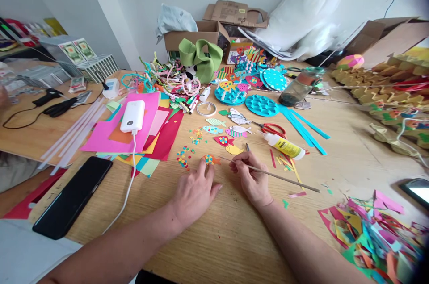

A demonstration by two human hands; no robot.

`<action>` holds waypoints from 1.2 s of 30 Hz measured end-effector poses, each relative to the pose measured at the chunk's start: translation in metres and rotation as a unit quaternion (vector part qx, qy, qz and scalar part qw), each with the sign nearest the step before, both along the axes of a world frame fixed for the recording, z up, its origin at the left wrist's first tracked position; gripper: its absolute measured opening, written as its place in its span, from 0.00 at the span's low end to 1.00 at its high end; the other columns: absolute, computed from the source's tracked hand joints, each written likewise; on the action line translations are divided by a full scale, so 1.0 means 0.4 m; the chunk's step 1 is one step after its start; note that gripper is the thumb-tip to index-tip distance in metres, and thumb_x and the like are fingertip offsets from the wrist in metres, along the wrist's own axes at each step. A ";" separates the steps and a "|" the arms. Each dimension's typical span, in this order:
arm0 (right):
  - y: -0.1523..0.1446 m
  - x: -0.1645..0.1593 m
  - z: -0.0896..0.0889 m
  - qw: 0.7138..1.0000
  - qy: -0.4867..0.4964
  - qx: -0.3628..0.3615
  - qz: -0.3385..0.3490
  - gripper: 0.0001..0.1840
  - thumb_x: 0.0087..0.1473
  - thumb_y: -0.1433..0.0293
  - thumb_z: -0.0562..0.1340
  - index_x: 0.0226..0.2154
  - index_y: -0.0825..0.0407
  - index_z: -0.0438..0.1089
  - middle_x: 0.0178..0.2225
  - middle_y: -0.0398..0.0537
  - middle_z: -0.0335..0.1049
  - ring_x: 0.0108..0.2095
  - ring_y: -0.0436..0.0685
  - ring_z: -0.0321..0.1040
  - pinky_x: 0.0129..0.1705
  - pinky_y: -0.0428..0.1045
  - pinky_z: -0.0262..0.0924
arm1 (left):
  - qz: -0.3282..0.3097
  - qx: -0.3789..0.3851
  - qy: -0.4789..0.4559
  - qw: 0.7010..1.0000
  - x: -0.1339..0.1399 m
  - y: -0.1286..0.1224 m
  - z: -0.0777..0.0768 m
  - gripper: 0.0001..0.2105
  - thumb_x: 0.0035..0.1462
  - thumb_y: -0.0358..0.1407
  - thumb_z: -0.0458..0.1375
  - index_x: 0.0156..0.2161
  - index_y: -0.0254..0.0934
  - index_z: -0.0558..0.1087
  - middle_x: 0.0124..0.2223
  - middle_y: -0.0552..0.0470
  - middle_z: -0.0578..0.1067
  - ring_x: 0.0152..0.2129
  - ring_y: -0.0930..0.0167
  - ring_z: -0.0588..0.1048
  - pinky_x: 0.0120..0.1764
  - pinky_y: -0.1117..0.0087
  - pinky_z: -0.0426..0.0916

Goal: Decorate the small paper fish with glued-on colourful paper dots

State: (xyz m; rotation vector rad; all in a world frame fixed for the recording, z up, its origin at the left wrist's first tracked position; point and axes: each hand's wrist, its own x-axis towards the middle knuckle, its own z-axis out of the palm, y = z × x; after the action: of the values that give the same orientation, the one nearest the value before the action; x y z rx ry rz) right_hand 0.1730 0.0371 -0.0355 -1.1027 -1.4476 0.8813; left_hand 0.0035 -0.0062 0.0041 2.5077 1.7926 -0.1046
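An orange paper fish (211, 159) with coloured spots lies on the table. My left hand (196, 190) is over the table with its fingertips resting on this fish, fingers stretched and thumb apart. Between the fingers of my right hand (250, 179) is a thin wooden stick (288, 177), its tip pointing left close to the fish's tail. A dark pointed tip (247, 146) shows just above that hand; whether the hand holds it I cannot tell. Small round paper dots (183, 157) lie left of the fish. Other paper fish, such as a yellow one (233, 149) and a red one (224, 140), lie beyond.
Near my right hand lie a glue bottle (286, 146) and red-handled scissors (274, 129). Blue egg-tray pieces (262, 105) and a dark bottle (300, 87) stand behind. Leftward are a power bank (132, 116), coloured paper (97, 137) and a phone (72, 197). Paper scraps (378, 235) pile up at right.
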 end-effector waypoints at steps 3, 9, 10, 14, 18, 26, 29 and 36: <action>0.004 -0.004 0.006 1.000 0.021 -0.006 -0.011 0.06 0.57 0.67 0.59 0.31 0.51 0.67 0.24 0.42 0.67 0.24 0.51 0.64 0.26 0.46 0.59 | 0.002 0.000 -0.007 1.000 0.001 0.002 0.001 0.22 0.64 0.47 0.50 0.57 0.36 0.64 0.60 0.39 0.64 0.35 0.63 0.78 0.32 0.64 0.73; 0.014 -0.023 0.037 0.998 0.029 -0.055 -0.015 0.09 0.52 0.63 0.64 0.31 0.51 0.69 0.26 0.43 0.68 0.25 0.51 0.65 0.27 0.46 0.61 | 0.007 0.012 -0.037 0.999 0.000 0.002 0.000 0.20 0.63 0.46 0.52 0.56 0.36 0.66 0.58 0.40 0.66 0.39 0.62 0.76 0.34 0.64 0.73; 0.018 -0.027 0.044 0.998 0.024 -0.065 -0.007 0.10 0.51 0.62 0.65 0.31 0.52 0.70 0.26 0.44 0.69 0.25 0.50 0.65 0.28 0.47 0.62 | 0.005 0.020 -0.043 0.999 -0.001 0.001 -0.002 0.20 0.63 0.45 0.52 0.55 0.36 0.66 0.57 0.40 0.66 0.41 0.61 0.75 0.35 0.64 0.74; 0.055 -0.046 0.095 0.996 0.008 -0.088 0.031 0.14 0.48 0.59 0.67 0.30 0.53 0.72 0.27 0.45 0.70 0.25 0.51 0.66 0.27 0.47 0.63 | 0.001 0.034 -0.061 0.998 -0.004 0.001 -0.006 0.19 0.63 0.44 0.53 0.54 0.35 0.67 0.56 0.40 0.67 0.46 0.58 0.73 0.37 0.62 0.74; 0.128 -0.074 0.164 0.998 0.007 -0.054 0.022 0.16 0.53 0.56 0.63 0.29 0.53 0.70 0.22 0.44 0.69 0.23 0.50 0.65 0.26 0.46 0.61 | 0.002 0.039 -0.066 0.997 -0.004 0.002 -0.007 0.20 0.62 0.44 0.53 0.54 0.33 0.67 0.56 0.39 0.67 0.47 0.58 0.71 0.39 0.61 0.74; 0.236 -0.133 0.210 0.999 -0.050 0.006 -0.007 0.22 0.56 0.49 0.57 0.26 0.51 0.62 0.20 0.44 0.68 0.20 0.50 0.64 0.23 0.46 0.59 | 0.001 0.048 -0.070 0.996 -0.004 0.000 -0.010 0.19 0.63 0.43 0.53 0.53 0.34 0.68 0.55 0.41 0.67 0.48 0.59 0.70 0.38 0.62 0.75; 0.251 -0.136 0.184 0.996 -0.092 0.003 0.012 0.20 0.56 0.51 0.58 0.27 0.51 0.63 0.19 0.44 0.68 0.19 0.51 0.64 0.23 0.46 0.57 | 0.003 0.049 -0.071 0.996 -0.004 -0.001 -0.011 0.19 0.62 0.43 0.54 0.54 0.34 0.67 0.55 0.41 0.67 0.47 0.59 0.71 0.37 0.63 0.75; 0.254 -0.154 0.159 0.977 -0.200 -0.001 0.074 0.15 0.56 0.59 0.58 0.26 0.51 0.66 0.18 0.42 0.66 0.19 0.51 0.61 0.23 0.46 0.51 | 0.003 0.044 -0.073 0.996 -0.004 0.000 -0.006 0.20 0.62 0.44 0.55 0.54 0.34 0.67 0.53 0.42 0.68 0.45 0.60 0.72 0.35 0.62 0.75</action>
State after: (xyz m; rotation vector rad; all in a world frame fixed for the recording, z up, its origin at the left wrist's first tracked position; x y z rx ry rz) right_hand 0.1113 0.1386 0.0280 -1.2349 -1.8794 0.7911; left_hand 0.0018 -0.0061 0.0015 2.4937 1.7843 0.1581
